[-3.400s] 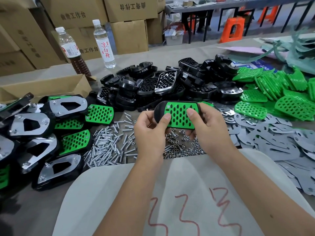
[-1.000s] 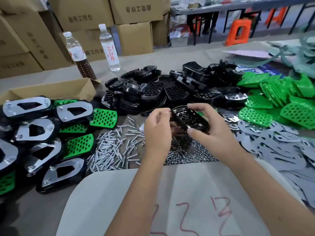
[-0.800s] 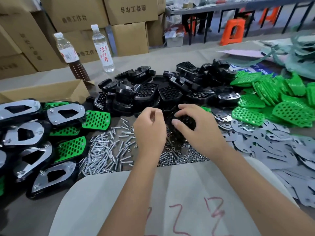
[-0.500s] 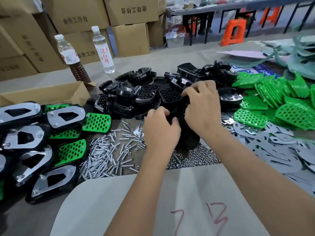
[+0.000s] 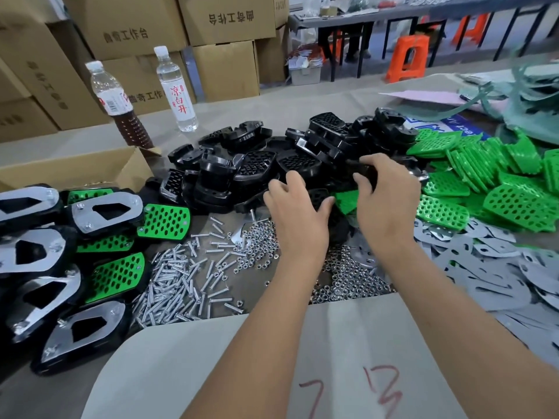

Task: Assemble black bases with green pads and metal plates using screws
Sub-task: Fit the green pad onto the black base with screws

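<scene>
- The person's left hand (image 5: pixel 298 216) reaches to the near edge of the heap of black perforated plastic bases (image 5: pixel 272 164); its fingers curl over a black base with a green perforated pad on it (image 5: pixel 331 198), thumb on the right side of that piece.
- The right hand (image 5: pixel 385 201), at three o'clock from the left one, grips the dark far end of what looks like the same piece (image 5: pixel 367 172); I cannot tell whether it is one part or two.
- That held piece sits just above the pile of small silver nuts (image 5: pixel 348 276), which lies at six o'clock from it.
- A scatter of silver screws (image 5: pixel 181 282) lies at nine o'clock from the nuts.
- Loose green perforated pads (image 5: pixel 484 182) are heaped at three o'clock from the hands, with flat grey metal plates (image 5: pixel 490 273) spread nearer, at four o'clock.
- Finished black units with shiny metal plates and green pads (image 5: pixel 99 237) are stacked at nine o'clock.
- Two plastic bottles (image 5: pixel 177 92) stand at eleven o'clock, before brown cardboard boxes (image 5: pixel 223 22).
</scene>
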Motion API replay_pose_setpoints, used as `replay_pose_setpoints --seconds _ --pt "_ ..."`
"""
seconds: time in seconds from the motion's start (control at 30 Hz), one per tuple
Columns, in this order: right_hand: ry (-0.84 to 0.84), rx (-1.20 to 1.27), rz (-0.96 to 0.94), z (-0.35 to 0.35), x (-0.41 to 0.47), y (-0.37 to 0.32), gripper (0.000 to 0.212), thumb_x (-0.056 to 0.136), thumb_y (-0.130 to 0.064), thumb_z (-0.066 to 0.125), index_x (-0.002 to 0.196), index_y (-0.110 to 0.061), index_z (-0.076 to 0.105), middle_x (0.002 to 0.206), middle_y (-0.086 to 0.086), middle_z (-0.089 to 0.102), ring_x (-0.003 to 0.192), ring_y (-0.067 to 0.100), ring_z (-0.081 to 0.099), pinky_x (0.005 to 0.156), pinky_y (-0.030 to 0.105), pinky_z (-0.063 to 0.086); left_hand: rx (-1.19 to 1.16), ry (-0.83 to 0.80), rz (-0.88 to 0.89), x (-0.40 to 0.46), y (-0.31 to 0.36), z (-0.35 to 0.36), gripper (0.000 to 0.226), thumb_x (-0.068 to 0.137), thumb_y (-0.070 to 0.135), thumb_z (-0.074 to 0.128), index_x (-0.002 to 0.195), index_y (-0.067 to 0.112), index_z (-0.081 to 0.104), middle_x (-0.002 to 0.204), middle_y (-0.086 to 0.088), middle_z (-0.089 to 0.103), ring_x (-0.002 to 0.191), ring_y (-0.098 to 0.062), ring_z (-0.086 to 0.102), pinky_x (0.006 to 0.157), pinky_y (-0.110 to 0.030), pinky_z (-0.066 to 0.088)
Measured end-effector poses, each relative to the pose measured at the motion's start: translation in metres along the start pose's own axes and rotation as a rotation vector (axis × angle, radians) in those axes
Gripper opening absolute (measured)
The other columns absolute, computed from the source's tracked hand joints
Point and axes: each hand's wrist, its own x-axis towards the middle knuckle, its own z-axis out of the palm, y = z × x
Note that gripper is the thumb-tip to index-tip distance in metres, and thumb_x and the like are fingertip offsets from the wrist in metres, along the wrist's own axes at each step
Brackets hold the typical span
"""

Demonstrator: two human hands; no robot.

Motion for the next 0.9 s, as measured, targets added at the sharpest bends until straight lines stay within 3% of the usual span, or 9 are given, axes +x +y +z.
replay_pose_setpoints --seconds 0.1,0.27,0.37,0.47,0.53,0.63,0.73,0.8,0.9 --pt "0.136 0.223 0.063 -0.013 -0.005 -0.001 0.020 0.098 -0.018 0.069 0.117 -0.012 0.069 0.094 -0.006 0.068 0.085 0.008 0.061 0.084 0.020 0.046 0.065 -0.009 0.008 0.015 0.000 0.004 0.046 0.085 0.035 0.085 0.106 0.015 0.049 0.114 -0.006 0.045 0.107 -0.023 0.041 0.088 -0.037 0.047" --pt "0.049 0.386 0.187 -0.029 -0.015 0.005 0.019 0.090 -0.020 0.080 0.105 -0.015 0.071 0.087 -0.005 0.070 0.081 0.011 0.070 0.079 0.035 0.061 0.270 0.010 0.028 0.021 0.011 -0.007 0.035 0.096 0.049 0.069 0.102 0.017 0.060 0.106 -0.003 0.055 0.102 -0.023 0.047 0.091 -0.042 0.048" --pt "-0.043 0.501 0.195 -0.044 -0.016 0.022 0.025 0.080 -0.004 0.086 0.094 -0.015 0.068 0.091 -0.002 0.074 0.087 0.012 0.073 0.082 0.039 0.063 -0.190 0.018 -0.129 0.012 0.029 -0.015 0.046 0.105 0.055 0.047 0.085 0.015 0.056 0.091 -0.006 0.063 0.082 -0.023 0.062 0.082 -0.048 0.055" --pt "-0.176 0.623 0.032 -0.062 -0.017 0.039 0.040 0.078 0.015 0.077 0.088 -0.021 0.063 0.103 -0.003 0.077 0.105 0.016 0.072 0.089 0.039 0.062 -0.711 -0.302 -0.545 0.008 0.051 -0.018 0.061 0.099 0.066 0.051 0.092 0.007 0.061 0.091 -0.017 0.072 0.081 -0.036 0.077 0.076 -0.050 0.063" --pt "-0.255 0.651 -0.047 -0.072 -0.017 0.048 0.045 0.077 0.023 0.063 0.088 -0.020 0.061 0.109 -0.002 0.076 0.114 0.020 0.069 0.087 0.039 0.062 -0.937 -0.478 -0.681 -0.001 0.060 -0.014 0.038 0.099 0.036 0.070 0.100 -0.002 0.066 0.092 -0.019 0.072 0.072 -0.030 0.077 0.063 -0.038 0.064" --pt "-0.256 0.541 -0.030 -0.082 -0.014 0.060 0.046 0.072 0.015 0.049 0.094 -0.021 0.068 0.107 -0.005 0.076 0.112 0.014 0.070 0.084 0.030 0.060 -0.947 -0.526 -0.691 -0.019 0.060 -0.007 0.022 0.091 -0.002 0.075 0.111 -0.005 0.065 0.097 -0.021 0.070 0.065 -0.025 0.075 0.060 -0.034 0.064" --pt "-0.129 0.085 0.011 -0.093 -0.009 0.075 0.029 0.083 0.004 0.062 0.104 -0.014 0.070 0.100 -0.001 0.075 0.101 0.017 0.066 0.085 0.035 0.054 -0.856 -0.474 -0.643 -0.029 0.053 0.004 0.028 0.083 0.000 0.083 0.107 0.007 0.070 0.102 -0.015 0.076 0.081 -0.026 0.078 0.075 -0.043 0.066" --pt "-0.260 -0.212 0.038 -0.097 -0.005 0.083 0.030 0.091 -0.019 0.073 0.119 -0.012 0.068 0.112 0.008 0.073 0.110 0.030 0.059 0.096 0.039 0.046 -0.837 -0.449 -0.634 -0.033 0.053 0.008 0.032 0.081 0.004 0.086 0.107 0.012 0.070 0.105 -0.013 0.076 0.094 -0.030 0.077 0.087 -0.050 0.064" --pt "-0.491 -0.285 0.126 -0.097 -0.001 0.089 0.057 0.090 -0.039 0.078 0.138 -0.014 0.059 0.133 0.010 0.065 0.127 0.034 0.056 0.108 0.046 0.045 -0.854 -0.417 -0.634 -0.036 0.059 0.017 0.025 0.085 0.005 0.082 0.106 0.011 0.069 0.105 -0.013 0.076 0.098 -0.031 0.076 0.090 -0.051 0.062"
